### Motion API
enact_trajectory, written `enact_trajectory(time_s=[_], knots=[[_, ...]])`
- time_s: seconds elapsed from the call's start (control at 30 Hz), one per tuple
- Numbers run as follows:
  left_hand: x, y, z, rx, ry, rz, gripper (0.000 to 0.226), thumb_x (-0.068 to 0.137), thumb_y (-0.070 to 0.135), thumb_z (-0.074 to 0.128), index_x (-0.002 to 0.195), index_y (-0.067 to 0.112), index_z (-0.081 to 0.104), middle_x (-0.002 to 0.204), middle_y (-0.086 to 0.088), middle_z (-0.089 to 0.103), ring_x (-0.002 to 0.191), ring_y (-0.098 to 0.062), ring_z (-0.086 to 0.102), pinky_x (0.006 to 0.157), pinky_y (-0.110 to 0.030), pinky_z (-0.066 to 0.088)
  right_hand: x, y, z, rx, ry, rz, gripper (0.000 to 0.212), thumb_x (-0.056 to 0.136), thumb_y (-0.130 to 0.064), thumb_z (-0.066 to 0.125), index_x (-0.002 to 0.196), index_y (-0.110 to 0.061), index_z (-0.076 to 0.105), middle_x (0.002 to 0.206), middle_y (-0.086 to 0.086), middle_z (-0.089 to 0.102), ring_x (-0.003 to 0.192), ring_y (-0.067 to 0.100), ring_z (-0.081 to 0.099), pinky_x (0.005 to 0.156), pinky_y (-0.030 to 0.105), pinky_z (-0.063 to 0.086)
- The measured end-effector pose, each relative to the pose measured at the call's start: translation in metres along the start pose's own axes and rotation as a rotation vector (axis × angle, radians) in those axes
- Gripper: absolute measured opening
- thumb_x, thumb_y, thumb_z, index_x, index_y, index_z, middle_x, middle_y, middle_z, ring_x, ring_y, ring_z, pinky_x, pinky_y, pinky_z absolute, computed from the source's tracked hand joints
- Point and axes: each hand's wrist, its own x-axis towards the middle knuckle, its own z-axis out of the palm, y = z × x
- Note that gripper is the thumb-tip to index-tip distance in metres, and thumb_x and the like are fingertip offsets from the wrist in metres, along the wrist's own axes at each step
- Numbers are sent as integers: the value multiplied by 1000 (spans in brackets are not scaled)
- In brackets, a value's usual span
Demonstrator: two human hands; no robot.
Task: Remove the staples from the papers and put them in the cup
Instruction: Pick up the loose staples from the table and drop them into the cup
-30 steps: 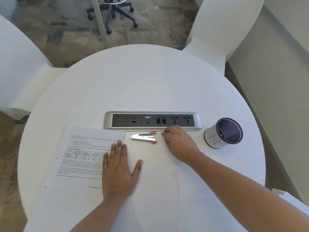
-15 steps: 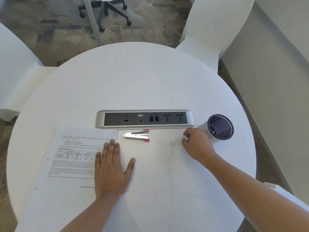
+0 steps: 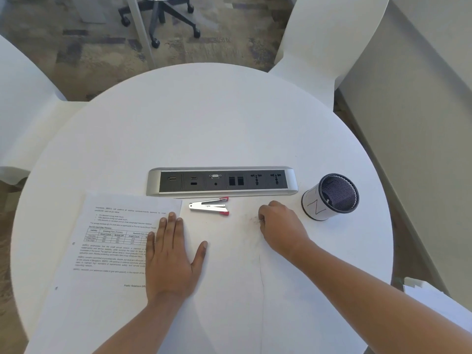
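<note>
1. One left hand [image 3: 171,256] is pressing flat, fingers straight and spread, on the right edge of the printed papers [image 3: 115,241] lying near-left.
2. One right hand [image 3: 281,228] is resting curled on the round white table [image 3: 229,118] - pinching anything, cannot tell.
3. One silver metal staple tool [image 3: 209,206], red-tipped, is lying between the hands, beside one grey socket strip [image 3: 222,181].
4. One cylindrical black mesh cup [image 3: 330,196] - white paper wrap - is standing just right of the right hand.

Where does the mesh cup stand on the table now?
In the head view, the mesh cup stands on the right side of the round table, just past the right end of the socket panel and beyond the right hand, untouched.
</note>
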Motion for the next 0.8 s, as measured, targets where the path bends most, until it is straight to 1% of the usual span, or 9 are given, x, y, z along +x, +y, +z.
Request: enact_trajectory(time_s=[0.2,0.3,0.4,0.47,0.53,0.6,0.67,0.73,0.8], knots=[[0,-1,0,-1,0,4,83,93,66,28,155,11,28,166,-1,21,155,-19,14,125,-43,6,6,1,1,-16,-22,13,16,78,0,51,84,-6,65,86,9,63,74,30,61,66,42,54],[0,-1,0,8,-1,3,84,92,66,26,156,11,27,167,-1,21,155,-18,13,125,-43,7,6,3,-1,78,-17,74,13,76,-4,58,81,-11,68,85,3,66,78,26,62,67,35,54],[0,0,-1,2,3,3,83,92,66,26,155,11,29,166,-1,23,155,-19,14,125,-44,9,7,6,-11,318,10,245,10,70,-7,66,71,-17,70,76,-5,69,72,16,63,59,25,51],[0,0,-1,4,2,5,83,92,66,26,155,11,29,166,-2,23,155,-19,15,125,-44,10,8,11,-20,533,2,387,8,69,-5,71,67,-14,73,71,-6,71,65,10,62,55,19,46],[-1,-1,-1,9,0,7,83,92,66,26,155,11,29,166,-2,23,155,-19,15,125,-45,11,5,14,-32,826,-33,508,8,70,1,71,64,-5,72,72,2,72,63,12,60,59,19,49],[-1,-2,-1,12,1,11,84,92,66,26,155,10,29,166,-2,24,154,-20,16,125,-46,12,-2,13,-49,1158,-49,551,14,74,10,70,64,1,68,75,10,68,67,15,61,66,20,55],[-1,-2,-1,10,3,14,84,92,65,27,154,10,30,165,-3,25,154,-20,18,125,-46,12,-12,13,-71,1366,-22,561,15,78,13,70,69,1,66,72,7,67,65,12,64,63,16,56],[-1,-2,-1,12,9,14,84,91,65,27,153,9,32,165,-4,27,153,-21,20,125,-46,13,-22,18,-95,1458,21,551,16,80,13,68,70,1,67,69,4,68,62,9,65,62,15,56],[-1,-2,-1,14,14,19,84,91,65,27,153,8,33,164,-5,29,153,-23,22,124,-46,13,-29,30,-117,1476,79,539,16,82,11,66,71,0,67,66,2,68,60,7,65,62,15,57]])
